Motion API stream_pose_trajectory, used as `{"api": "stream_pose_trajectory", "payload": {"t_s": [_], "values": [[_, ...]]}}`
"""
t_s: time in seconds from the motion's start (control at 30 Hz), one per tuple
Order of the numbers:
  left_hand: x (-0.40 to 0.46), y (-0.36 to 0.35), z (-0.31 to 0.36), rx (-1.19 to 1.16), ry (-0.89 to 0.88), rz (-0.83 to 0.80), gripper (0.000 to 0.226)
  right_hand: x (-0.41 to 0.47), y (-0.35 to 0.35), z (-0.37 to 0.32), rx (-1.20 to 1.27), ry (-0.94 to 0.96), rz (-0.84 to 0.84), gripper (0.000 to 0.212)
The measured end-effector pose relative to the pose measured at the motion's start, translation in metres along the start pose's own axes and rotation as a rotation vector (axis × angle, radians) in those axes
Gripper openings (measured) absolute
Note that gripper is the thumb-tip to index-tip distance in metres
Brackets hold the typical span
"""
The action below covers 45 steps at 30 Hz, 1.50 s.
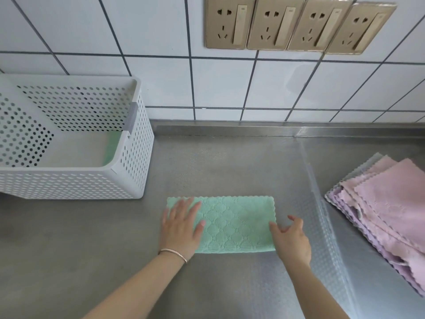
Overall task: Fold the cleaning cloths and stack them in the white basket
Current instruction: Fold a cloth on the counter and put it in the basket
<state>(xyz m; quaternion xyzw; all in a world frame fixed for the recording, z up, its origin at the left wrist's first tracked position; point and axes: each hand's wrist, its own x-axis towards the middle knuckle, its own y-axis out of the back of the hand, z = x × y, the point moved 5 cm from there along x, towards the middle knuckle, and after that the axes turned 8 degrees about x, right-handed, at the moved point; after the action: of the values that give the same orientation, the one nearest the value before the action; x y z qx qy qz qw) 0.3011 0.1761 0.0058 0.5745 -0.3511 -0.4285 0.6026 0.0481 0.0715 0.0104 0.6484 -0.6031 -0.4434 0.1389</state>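
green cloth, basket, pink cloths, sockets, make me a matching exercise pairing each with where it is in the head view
Things:
1. green cloth
2. white basket
3. pile of pink and purple cloths
4. row of wall sockets

Places:
A. on the tiled wall, top of the view
B. on the counter at the far right
C. on the counter at the left, by the wall
D. flat on the counter between the two hands

Pairs: 1-D, 2-C, 3-B, 4-A
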Motion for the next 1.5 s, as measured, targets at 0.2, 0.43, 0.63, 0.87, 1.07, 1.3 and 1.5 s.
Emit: {"api": "stream_pose_trajectory", "payload": {"t_s": [0.2, 0.43, 0.63, 0.87, 1.07, 1.3, 1.5], "values": [[-0.021, -0.047, 0.035, 0.134, -0.152, -0.34, 0.061, -0.022, -0.014, 0.028, -0.115, -0.005, -0.067, 0.062], [-0.02, -0.045, 0.037, 0.159, -0.211, -0.374, 0.081, -0.021, -0.013, 0.033, -0.164, -0.071, -0.025, 0.038], [-0.019, -0.032, 0.044, 0.154, -0.178, -0.444, 0.077, -0.02, -0.012, 0.02, -0.11, -0.128, -0.14, 0.018], [0.003, 0.041, 0.084, -0.76, 0.073, -0.269, 0.036, -0.06, -0.015, -0.034, 0.109, 0.403, 0.209, 0.017], [0.021, 0.061, 0.063, -0.629, 0.19, -0.271, 0.04, -0.107, -0.046, -0.077, -0.034, 0.884, 0.27, 0.019], [0.016, 0.04, 0.012, -0.478, 0.317, -0.401, 0.038, -0.126, -0.081, -0.085, 0.025, 1.206, 0.103, 0.031], [0.01, 0.024, -0.025, -0.434, 0.402, -0.349, 0.037, -0.107, -0.114, -0.056, -0.363, 0.992, -0.092, 0.101]]}}
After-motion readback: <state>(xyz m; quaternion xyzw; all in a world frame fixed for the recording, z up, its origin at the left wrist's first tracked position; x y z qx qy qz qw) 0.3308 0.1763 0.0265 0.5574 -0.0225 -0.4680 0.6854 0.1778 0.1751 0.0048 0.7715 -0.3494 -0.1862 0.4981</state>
